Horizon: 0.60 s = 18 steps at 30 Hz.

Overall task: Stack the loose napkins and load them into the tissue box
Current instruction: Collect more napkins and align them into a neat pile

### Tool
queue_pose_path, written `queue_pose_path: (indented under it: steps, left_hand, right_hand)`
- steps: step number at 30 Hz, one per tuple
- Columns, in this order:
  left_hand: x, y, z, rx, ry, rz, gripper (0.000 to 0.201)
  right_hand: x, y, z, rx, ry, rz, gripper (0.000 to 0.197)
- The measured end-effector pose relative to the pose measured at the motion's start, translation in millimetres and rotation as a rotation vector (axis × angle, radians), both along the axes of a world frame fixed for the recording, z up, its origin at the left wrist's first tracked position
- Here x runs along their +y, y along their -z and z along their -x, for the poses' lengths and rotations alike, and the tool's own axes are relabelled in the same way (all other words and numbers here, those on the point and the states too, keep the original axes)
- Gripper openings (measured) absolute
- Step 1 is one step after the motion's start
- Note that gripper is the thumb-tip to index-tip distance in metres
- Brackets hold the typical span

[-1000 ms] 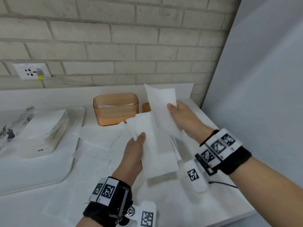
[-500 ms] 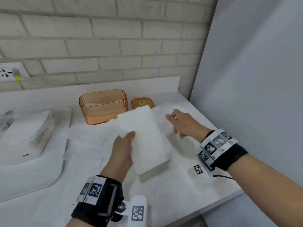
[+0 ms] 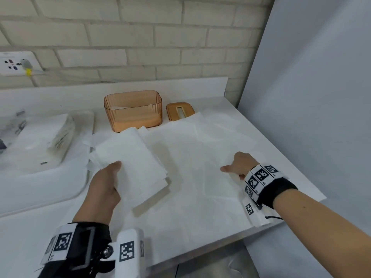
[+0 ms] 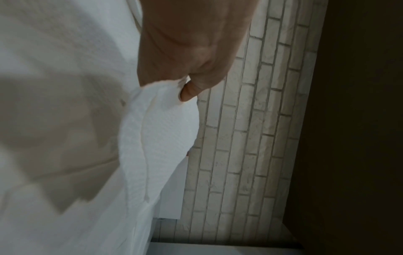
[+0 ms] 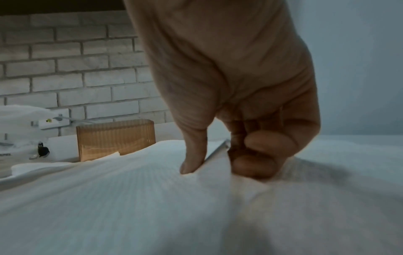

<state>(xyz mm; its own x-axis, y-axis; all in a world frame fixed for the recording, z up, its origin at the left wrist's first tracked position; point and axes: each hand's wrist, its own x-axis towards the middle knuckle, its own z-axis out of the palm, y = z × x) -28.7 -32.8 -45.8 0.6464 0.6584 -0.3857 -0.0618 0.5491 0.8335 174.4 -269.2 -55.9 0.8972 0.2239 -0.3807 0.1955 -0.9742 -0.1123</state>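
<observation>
Left hand (image 3: 104, 185) gripping white napkin stack (image 3: 130, 163), right hand (image 3: 240, 164) pinching loose napkin (image 3: 200, 157) edge

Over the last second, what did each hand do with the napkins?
The right hand added the napkin it held raised to the stack, then swung right and down to the counter, where it now pinches the edge of a loose napkin lying flat. The left hand kept its grip on the stack throughout. The amber tissue box and its lid stayed put.
</observation>
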Motion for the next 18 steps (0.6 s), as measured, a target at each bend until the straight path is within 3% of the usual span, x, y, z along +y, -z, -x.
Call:
queue_pose_path:
  steps: [4,7,12,15,18]
  left_hand:
    - [2,6,15,-0.002,-0.032,0.051,0.019]
    - [5,12,25,-0.006,-0.051,0.082,0.021]
    - [9,21,35,0.032,-0.058,0.104,0.023]
    - [11,24,38,0.045,-0.070,0.109,0.022]
    - [12,23,39,0.041,-0.078,0.107,0.018]
  right_hand:
    - [3,3,3,0.009,0.039,-0.087,0.035]
    - [1,5,2,-0.001,0.078,-0.167,0.041]
    - [-7,1,-5,0.002,0.149,-0.417,0.025]
    - [-7,-13,-2,0.029,0.214,-0.748,0.028]
    - [10,-35,19,0.198,0.194,-1.134,0.029]
